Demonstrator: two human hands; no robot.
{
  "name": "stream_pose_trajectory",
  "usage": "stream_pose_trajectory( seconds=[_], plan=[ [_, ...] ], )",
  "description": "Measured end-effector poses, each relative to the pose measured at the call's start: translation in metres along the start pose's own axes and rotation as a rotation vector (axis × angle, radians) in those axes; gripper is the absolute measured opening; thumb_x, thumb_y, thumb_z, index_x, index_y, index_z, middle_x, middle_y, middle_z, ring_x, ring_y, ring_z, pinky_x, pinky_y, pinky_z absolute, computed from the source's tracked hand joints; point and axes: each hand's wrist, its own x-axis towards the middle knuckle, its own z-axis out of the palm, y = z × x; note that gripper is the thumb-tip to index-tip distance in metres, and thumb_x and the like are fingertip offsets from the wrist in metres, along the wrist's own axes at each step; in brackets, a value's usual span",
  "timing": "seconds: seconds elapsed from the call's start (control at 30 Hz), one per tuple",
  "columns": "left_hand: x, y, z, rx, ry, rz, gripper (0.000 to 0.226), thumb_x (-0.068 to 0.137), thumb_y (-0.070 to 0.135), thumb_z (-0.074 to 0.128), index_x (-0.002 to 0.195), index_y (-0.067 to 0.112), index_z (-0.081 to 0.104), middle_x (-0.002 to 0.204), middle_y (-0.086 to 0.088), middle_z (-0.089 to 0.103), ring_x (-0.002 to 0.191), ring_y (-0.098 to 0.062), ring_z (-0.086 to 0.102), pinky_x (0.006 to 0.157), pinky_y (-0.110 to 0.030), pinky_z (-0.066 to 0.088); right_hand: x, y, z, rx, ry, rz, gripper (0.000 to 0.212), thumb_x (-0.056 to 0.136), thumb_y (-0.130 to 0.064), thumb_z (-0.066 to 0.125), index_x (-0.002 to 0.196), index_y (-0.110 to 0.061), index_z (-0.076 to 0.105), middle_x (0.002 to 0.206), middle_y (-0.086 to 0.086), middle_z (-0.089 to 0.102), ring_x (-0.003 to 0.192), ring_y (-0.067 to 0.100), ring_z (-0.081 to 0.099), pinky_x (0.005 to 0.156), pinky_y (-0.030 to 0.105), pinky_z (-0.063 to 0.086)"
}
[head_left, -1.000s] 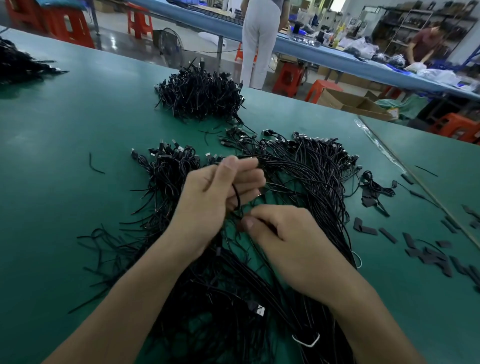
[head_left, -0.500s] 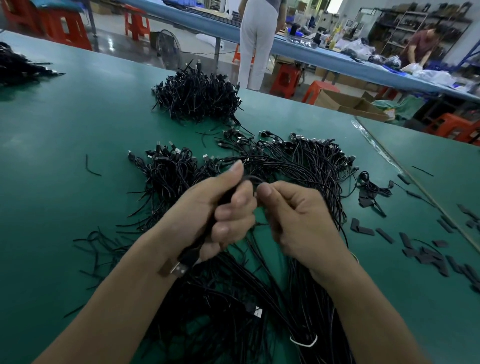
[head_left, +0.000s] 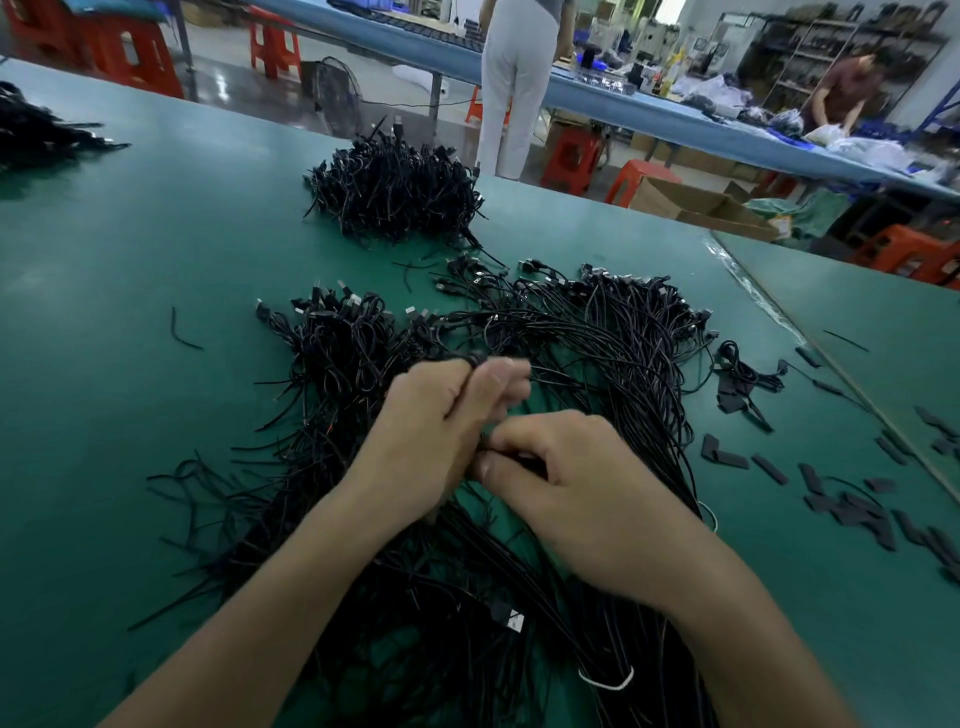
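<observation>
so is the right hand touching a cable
Touching. The head view shows the right hand pinching a black cable between thumb and forefinger.

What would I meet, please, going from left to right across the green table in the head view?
Cable heap at the far-left edge → stray cable piece → left hand → right hand, both gripping a black cable → scattered black strips.

right hand (head_left: 566, 467) | dropped from beside fingertips of left hand (head_left: 441, 426) to its palm base | (pinching black cable (head_left: 474, 359) there)
</observation>
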Motion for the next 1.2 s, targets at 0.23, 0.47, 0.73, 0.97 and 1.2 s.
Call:
stream_pose_trajectory(
  seconds=[0.23,0.47,0.73,0.97,1.2],
  plan=[
    [-0.006,0.018,-0.012,-0.337,-0.599,-0.410,0.059,0.099,0.045,0.038,0.068,0.009,0.073,0.052,-0.006,0.062,0.039,-0.013,0.057,0.040,-0.017,0.044,0.005,0.006,-0.035,0.268,0.325,-0.136,0.030,0.090,-0.045,0.057,0.075,-0.022,0.068,0.061,-0.002,0.056,0.054,0.008,0.045,0.052,0.019,0.039],
    [-0.007,0.026,-0.009,-0.342,-0.453,-0.285,0.057,0.096,0.050,0.040,0.049,0.020,0.050,0.037,0.003,0.035,0.026,-0.007,0.029,0.034,-0.013,0.024,0.003,0.009,-0.022,0.292,0.208,0.011,0.029,0.092,-0.052,0.053,0.079,-0.029,0.065,0.055,-0.006,0.056,0.046,0.006,0.049,0.045,0.024,0.040],
    [0.000,0.016,-0.009,-0.340,-0.115,-0.229,0.055,0.098,0.047,0.041,0.048,0.025,0.050,0.041,0.008,0.040,0.030,-0.006,0.034,0.034,-0.014,0.030,0.004,0.007,0.001,0.438,0.094,0.091,0.022,0.102,-0.042,0.047,0.104,-0.030,0.065,0.072,-0.009,0.066,0.053,0.005,0.060,0.048,0.021,0.045],
    [0.005,0.014,-0.013,-1.106,-0.170,-0.356,0.043,0.089,0.043,0.051,0.073,0.014,0.078,0.069,-0.001,0.070,0.056,-0.010,0.068,0.048,-0.016,0.052,0.004,0.005,0.014,0.321,0.127,0.142,0.038,0.104,-0.032,0.045,0.070,-0.035,0.061,0.050,-0.013,0.046,0.046,0.003,0.036,0.046,0.025,0.031],
    [0.002,0.006,-0.007,-0.419,0.054,-0.093,0.033,0.101,0.025,0.044,0.117,0.009,0.068,0.106,-0.004,0.076,0.101,-0.015,0.072,0.083,-0.022,0.056,-0.002,0.000,-0.001,0.097,-0.011,0.043,0.039,0.099,-0.033,0.056,0.064,-0.016,0.052,0.050,-0.008,0.043,0.044,0.006,0.034,0.042,0.022,0.029]
  ],
)
